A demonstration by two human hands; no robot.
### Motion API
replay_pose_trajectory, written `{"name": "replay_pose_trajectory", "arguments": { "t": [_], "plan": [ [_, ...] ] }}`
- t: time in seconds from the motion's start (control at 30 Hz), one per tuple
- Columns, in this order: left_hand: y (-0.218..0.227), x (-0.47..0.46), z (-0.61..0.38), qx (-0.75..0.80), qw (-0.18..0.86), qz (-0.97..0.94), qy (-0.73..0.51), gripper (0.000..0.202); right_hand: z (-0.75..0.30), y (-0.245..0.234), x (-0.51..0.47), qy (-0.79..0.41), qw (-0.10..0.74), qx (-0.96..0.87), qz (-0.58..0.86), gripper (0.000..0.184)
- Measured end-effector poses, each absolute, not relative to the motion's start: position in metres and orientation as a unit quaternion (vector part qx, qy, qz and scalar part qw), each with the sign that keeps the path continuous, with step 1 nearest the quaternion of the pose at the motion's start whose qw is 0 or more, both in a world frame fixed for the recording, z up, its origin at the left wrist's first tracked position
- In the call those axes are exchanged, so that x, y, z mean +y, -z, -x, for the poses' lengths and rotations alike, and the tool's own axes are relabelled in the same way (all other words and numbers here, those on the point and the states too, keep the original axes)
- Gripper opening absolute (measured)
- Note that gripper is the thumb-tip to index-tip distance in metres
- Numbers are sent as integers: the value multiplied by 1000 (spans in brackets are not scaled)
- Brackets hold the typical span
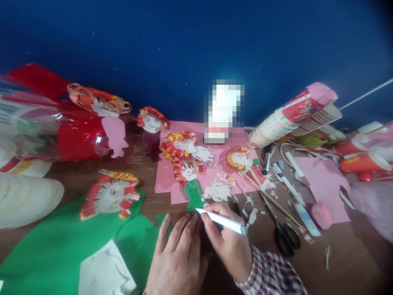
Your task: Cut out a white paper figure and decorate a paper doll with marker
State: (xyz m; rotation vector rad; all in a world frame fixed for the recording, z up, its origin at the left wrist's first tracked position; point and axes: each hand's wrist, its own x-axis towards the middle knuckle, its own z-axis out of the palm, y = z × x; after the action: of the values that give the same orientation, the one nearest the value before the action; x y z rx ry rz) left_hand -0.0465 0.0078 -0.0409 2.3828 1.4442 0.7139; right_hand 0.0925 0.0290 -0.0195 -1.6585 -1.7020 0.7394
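My right hand (231,248) grips a white marker pen (227,223) between thumb and fingers. The marker's tip points left and meets the lower end of a green paper dress (193,193), or hovers just over it; I cannot tell which. Lying flat with fingers stretched, my left hand (176,256) rests at the bottom of that dress. The dress joins a paper doll's head (188,170) with drawn eyes, a smile and red-and-yellow curled hair. Just beyond the marker is a white paper cutout (217,190).
Black-handled scissors (285,237), a pink eraser (321,215) and paper scraps lie at right. Green paper (52,246) spreads at left under a paper-cup head (112,194). Pink sheets (166,180) lie behind. Stacked paper cups (276,127) lean near the blue wall (153,61).
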Motion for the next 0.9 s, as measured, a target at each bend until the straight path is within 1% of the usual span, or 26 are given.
{"name": "replay_pose_trajectory", "arguments": {
  "t": [0.23,0.47,0.63,0.73,0.8,0.9],
  "plan": [
    [39,9,45,503,134,-818,-244,40,-94,17,29,-286,329,-644,629,9],
    [42,8,46,497,125,-821,-251,39,-94,19,27,-275,361,-639,621,6],
    [44,9,48,487,112,-826,-261,37,-93,16,28,-282,352,-662,598,7],
    [50,13,58,464,77,-850,-235,37,-93,15,29,-268,365,-703,549,11],
    [57,17,66,383,27,-899,-210,36,-93,13,29,-240,382,-729,515,16],
    [68,23,76,336,-26,-916,-215,32,-96,9,29,-191,401,-763,469,23]
  ]
}}
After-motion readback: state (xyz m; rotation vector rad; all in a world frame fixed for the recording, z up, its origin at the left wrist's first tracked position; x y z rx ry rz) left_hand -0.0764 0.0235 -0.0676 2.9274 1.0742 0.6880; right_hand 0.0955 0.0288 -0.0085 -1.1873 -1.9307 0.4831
